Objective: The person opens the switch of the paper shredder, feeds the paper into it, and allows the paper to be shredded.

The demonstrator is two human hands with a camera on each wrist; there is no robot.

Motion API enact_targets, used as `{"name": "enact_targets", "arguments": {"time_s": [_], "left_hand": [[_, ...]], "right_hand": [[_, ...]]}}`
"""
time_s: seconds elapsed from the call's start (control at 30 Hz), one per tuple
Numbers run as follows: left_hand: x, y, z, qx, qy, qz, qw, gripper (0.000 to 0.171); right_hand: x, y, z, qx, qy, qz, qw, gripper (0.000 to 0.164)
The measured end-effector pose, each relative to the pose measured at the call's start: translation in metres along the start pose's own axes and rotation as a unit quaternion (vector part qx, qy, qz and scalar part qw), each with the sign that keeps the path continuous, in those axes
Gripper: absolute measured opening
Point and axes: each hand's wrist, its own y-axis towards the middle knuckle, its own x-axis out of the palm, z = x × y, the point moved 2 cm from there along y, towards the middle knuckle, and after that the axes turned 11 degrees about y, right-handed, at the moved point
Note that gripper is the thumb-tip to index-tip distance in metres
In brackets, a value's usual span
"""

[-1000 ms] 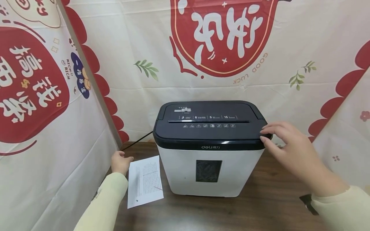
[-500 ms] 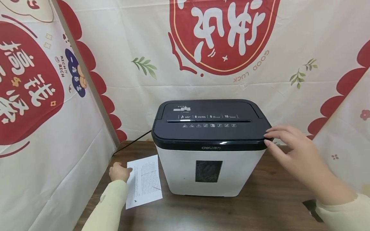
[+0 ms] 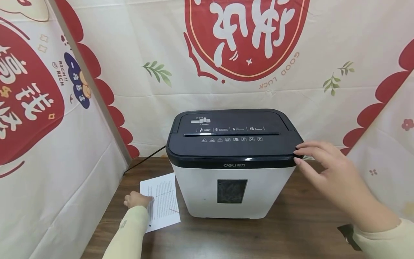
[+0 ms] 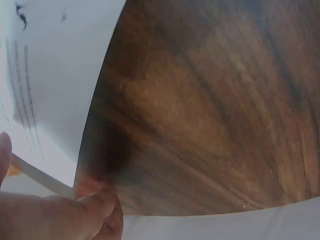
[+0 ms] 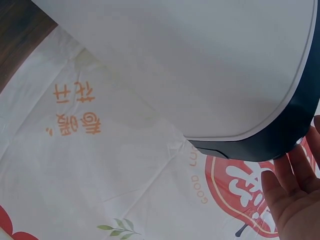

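A black-topped white paper shredder point(image 3: 233, 147) stands upright in the middle of the head view, its feed slot lying across the lid. My right hand point(image 3: 333, 176) is at the lid's right front corner, fingertips against the black rim and fingers loosely bent. To the shredder's left, a printed sheet of paper point(image 3: 163, 203) lies on the wooden surface. Over the sheet's left edge is my left hand point(image 3: 137, 200), its thumb reaching across the print. In the left wrist view, the thumb and the other fingers look apart near a paper corner point(image 4: 65, 170).
A black cord point(image 3: 143, 160) runs from the shredder toward the left wall cloth point(image 3: 87, 151). Printed cloth point(image 3: 129, 86) hangs behind and on both sides. A small dark piece point(image 3: 349, 235) lies on the wooden surface point(image 3: 226, 237) beside my right sleeve.
My left hand has come down from the cord end, above the sheet's upper left corner, to the sheet's left edge. My right hand stays at the shredder's corner. The head view has shifted slightly.
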Motion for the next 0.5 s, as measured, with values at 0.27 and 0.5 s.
{"name": "enact_targets", "arguments": {"time_s": [0.27,0.5], "left_hand": [[0.0045,-0.0052,0.0017,-0.009,0.028,0.005,0.9996,0.065],[0.0013,-0.0034,0.0019,-0.021,0.041,0.002,0.9989,0.061]], "right_hand": [[0.0002,-0.0009,0.0004,0.008,-0.003,0.004,1.0,0.022],[0.0017,0.0002,-0.0022,0.017,-0.017,0.0,1.0,0.029]]}}
